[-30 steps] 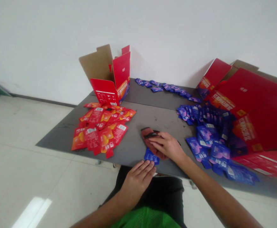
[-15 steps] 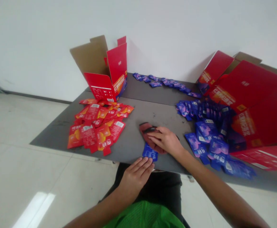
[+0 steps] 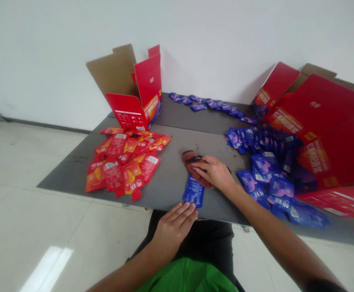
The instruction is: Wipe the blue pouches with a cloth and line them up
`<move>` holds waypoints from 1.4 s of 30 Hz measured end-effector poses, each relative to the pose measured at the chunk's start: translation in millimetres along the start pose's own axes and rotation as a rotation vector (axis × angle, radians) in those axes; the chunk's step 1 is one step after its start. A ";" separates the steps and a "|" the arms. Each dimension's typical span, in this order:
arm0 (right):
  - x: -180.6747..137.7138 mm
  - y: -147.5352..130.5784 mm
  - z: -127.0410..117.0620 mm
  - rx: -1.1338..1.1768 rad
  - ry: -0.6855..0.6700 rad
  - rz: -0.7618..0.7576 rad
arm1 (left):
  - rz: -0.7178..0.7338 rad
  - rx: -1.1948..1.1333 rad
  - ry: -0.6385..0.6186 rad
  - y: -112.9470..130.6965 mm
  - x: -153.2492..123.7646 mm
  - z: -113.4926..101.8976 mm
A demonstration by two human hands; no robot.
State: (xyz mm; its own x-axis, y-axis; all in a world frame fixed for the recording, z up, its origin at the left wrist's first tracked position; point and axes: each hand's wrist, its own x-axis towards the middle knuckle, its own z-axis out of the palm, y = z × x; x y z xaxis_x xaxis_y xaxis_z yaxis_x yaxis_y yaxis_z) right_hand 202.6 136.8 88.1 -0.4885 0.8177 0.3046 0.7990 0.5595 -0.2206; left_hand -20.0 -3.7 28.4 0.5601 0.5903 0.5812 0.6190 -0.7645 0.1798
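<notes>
A blue sachet (image 3: 193,191) lies flat at the table's front edge, its upper end hidden under a cloth. My left hand (image 3: 177,223) rests its outstretched fingertips on the sachet's lower end. My right hand (image 3: 215,172) grips a brownish-red cloth (image 3: 192,157) with a dark edge and presses it against the upper part of the sachet. To the left is a heap of red-orange sachets (image 3: 128,160). On the right lies a pile of blue-purple sachets (image 3: 271,174), close to my right forearm.
An open red carton (image 3: 125,109) stands at the back left of the grey table (image 3: 177,142). Larger red cartons (image 3: 323,117) stand at the right, behind the blue pile. A row of small blue sachets (image 3: 213,104) runs along the back by the wall (image 3: 207,48).
My right hand has slid the cloth slightly up and away along the sachet, uncovering more of its printed face. My left hand stays on the lower end.
</notes>
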 end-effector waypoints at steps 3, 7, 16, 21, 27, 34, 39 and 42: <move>2.4 -6.0 -15.5 -0.042 0.093 0.020 | -0.005 -0.002 0.001 0.3 0.4 -0.8; -35.6 -50.1 -14.1 0.073 0.018 -0.147 | -0.055 -0.033 0.041 2.3 -0.8 3.5; 7.1 9.1 -7.3 -0.107 0.060 0.024 | -0.008 0.000 0.026 -0.1 5.2 -3.2; -28.0 -40.1 -16.6 0.029 0.068 -0.119 | -0.030 -0.016 0.073 1.9 5.6 0.4; -22.8 -25.3 11.5 0.084 -0.016 -0.126 | -0.015 -0.026 0.037 0.5 5.4 -1.4; -1.5 -10.5 -14.4 -0.064 0.127 -0.019 | -0.023 -0.033 0.021 0.8 6.3 -3.7; -40.4 -49.0 -0.4 0.112 -0.004 -0.171 | -0.062 -0.045 0.074 1.5 3.9 0.8; -24.2 -25.3 9.4 0.074 0.005 -0.073 | -0.018 -0.027 0.005 0.2 2.8 -1.7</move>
State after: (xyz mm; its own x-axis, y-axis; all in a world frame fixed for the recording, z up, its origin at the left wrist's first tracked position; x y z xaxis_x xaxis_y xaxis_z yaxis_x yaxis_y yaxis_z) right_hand 190.8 104.2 77.6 -0.5423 0.7740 0.3269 0.7335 0.6259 -0.2651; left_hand -19.3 -2.7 31.4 0.5459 0.6028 0.5819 0.6141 -0.7604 0.2115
